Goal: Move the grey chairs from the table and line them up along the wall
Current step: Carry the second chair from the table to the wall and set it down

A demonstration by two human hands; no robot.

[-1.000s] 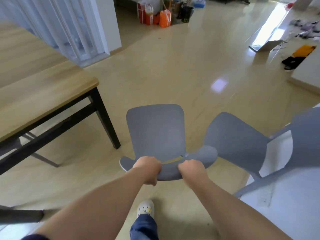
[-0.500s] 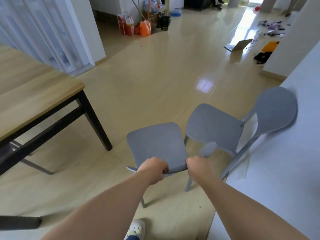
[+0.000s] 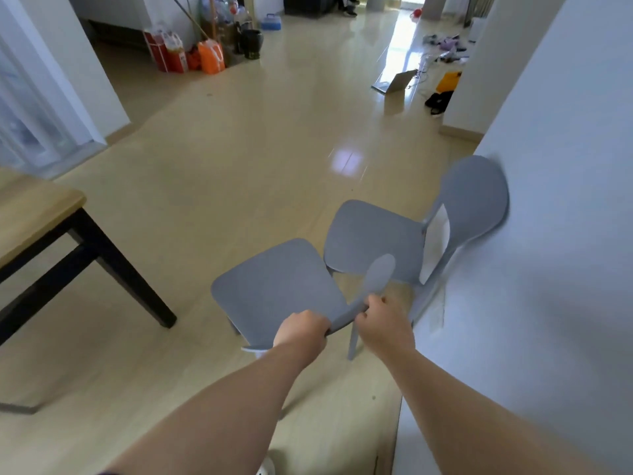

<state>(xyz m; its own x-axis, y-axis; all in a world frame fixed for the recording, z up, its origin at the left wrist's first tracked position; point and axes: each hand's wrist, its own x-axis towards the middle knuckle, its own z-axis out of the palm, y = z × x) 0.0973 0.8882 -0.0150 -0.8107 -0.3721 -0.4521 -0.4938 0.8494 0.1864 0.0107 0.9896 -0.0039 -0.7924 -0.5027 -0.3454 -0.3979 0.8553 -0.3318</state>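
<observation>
Both my hands grip the backrest of a grey chair (image 3: 277, 286) just in front of me. My left hand (image 3: 299, 332) holds the backrest's left part, and my right hand (image 3: 382, 322) holds its right part. The chair's seat faces away from me, and one leg shows below it near the white wall (image 3: 548, 234). A second grey chair (image 3: 373, 236) stands just beyond it, its rounded backrest against the wall. The two seats almost touch at a corner.
A wooden table (image 3: 37, 214) with black legs stands at the left. Bags and bottles (image 3: 205, 53) crowd the far back, and a laptop (image 3: 394, 82) with clothes lies on the floor at the far right. Open floor stretches ahead.
The held chair has swung right towards the wall and come down beside the second chair. The view has turned right, so the table has slid left.
</observation>
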